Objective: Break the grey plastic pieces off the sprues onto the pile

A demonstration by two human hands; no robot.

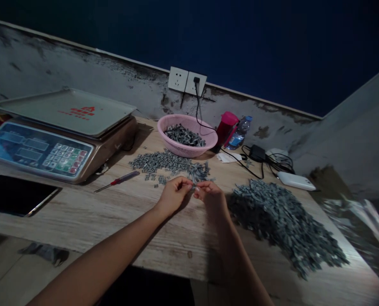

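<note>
My left hand [176, 193] and my right hand [210, 193] meet over the middle of the table, fingertips pinched together on a small grey part [193, 186]. Its exact kind is too small to make out, and the fingers cover most of it. Just beyond them lies a little heap of longer grey pieces [199, 171]. To the left of that spreads a pile of small square grey pieces [160, 161]. A large mound of grey parts [281, 221] rests to the right of my right forearm.
Behind the piles stands a pink plastic basket [185, 151] holding grey pieces. A weighing scale [62, 140], a screwdriver [117, 180] and a dark tablet [19, 195] are at left. At right are a red cup [226, 127], a water bottle [240, 134], cables and a white device [296, 181].
</note>
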